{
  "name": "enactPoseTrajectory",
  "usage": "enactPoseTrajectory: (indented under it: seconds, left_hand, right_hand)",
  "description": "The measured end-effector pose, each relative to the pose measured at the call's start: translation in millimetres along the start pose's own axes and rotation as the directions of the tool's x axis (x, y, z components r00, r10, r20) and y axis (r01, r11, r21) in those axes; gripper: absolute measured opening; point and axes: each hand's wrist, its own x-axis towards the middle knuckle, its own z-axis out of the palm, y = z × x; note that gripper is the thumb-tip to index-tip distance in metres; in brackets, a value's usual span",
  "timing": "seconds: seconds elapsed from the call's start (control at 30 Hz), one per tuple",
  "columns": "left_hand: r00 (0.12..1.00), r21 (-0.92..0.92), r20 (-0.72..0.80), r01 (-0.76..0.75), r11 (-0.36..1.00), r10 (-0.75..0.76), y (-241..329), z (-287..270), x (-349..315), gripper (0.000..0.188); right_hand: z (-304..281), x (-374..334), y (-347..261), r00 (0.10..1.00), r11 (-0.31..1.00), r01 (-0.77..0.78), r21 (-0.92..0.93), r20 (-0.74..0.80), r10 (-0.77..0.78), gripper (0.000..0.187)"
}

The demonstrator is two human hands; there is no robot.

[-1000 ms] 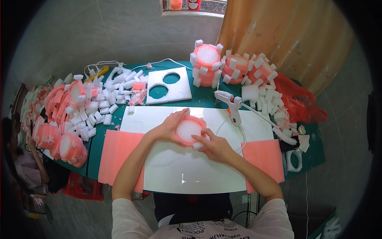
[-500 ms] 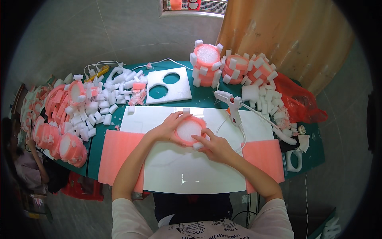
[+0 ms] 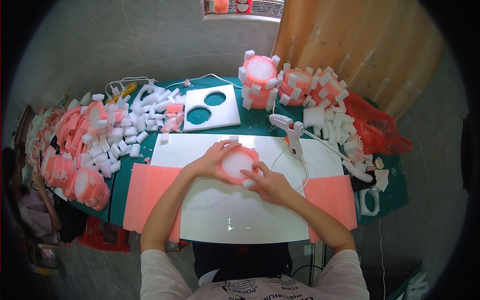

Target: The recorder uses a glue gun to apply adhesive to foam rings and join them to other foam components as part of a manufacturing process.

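Observation:
Between my hands, on the glossy white board point(image 3: 240, 215), sits a round foam piece point(image 3: 237, 164) with a pink rim and a white centre. My left hand point(image 3: 216, 159) curves round its left side, thumb at the near rim and fingers near a small white foam block point(image 3: 233, 140) at the far edge. On the near right side, my right hand point(image 3: 268, 181) pinches another white foam block point(image 3: 248, 183) against the pink rim. A white glue gun point(image 3: 291, 134) rests to the right of the piece, its tip hidden from clear sight.
Pink foam sheets point(image 3: 150, 197) flank the board. Loose white blocks point(image 3: 107, 150) and pink rings point(image 3: 75, 130) heap on the left. Stacked pink rounds with blocks point(image 3: 260, 82) stand at the back, beside a white foam sheet with two holes point(image 3: 227, 110). A red bag point(image 3: 377, 130) lies right. Another person sits far left.
Both hands keep their hold on the round foam piece with hardly any movement. A thin white cord hanging at the lower right has swung slightly left.

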Motion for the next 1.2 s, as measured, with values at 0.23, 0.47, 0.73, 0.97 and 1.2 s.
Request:
enactPoseTrajectory:
  seconds: [0.23, 0.47, 0.73, 0.97, 1.2]
  left_hand:
    - [1.000, 0.016, -0.014, -0.027, 1.000, 0.027, -1.1, 0.6, 0.5, 0.106]
    - [1.000, -0.008, 0.009, -0.005, 1.000, 0.005, 0.9, -1.1, 0.0, 0.109]
    - [1.000, 0.011, -0.020, -0.015, 1.000, 0.015, -4.9, 2.8, 0.1, 0.108]
    - [0.998, 0.025, -0.015, -0.066, 0.998, 0.067, 0.2, -0.6, 2.3, 0.116]
    - [0.999, -0.023, -0.028, 0.029, 0.999, -0.030, -4.1, 2.5, 3.4, 0.136]
  right_hand:
    - [0.5, 0.0, 0.8, 1.000, 1.000, 0.003, -0.002, -0.003, -0.003, 0.055]
    - [0.8, 0.4, 0.9, 1.000, 1.000, 0.005, -0.006, 0.004, -0.005, 0.054]
    - [0.6, 0.2, 0.6, 1.000, 1.000, 0.005, -0.003, -0.001, -0.005, 0.055]
    - [-0.3, 0.2, 0.6, 1.000, 1.000, 0.007, -0.013, 0.006, -0.007, 0.055]
    - [0.0, 0.2, 0.6, 1.000, 1.000, 0.006, -0.006, 0.003, -0.006, 0.055]
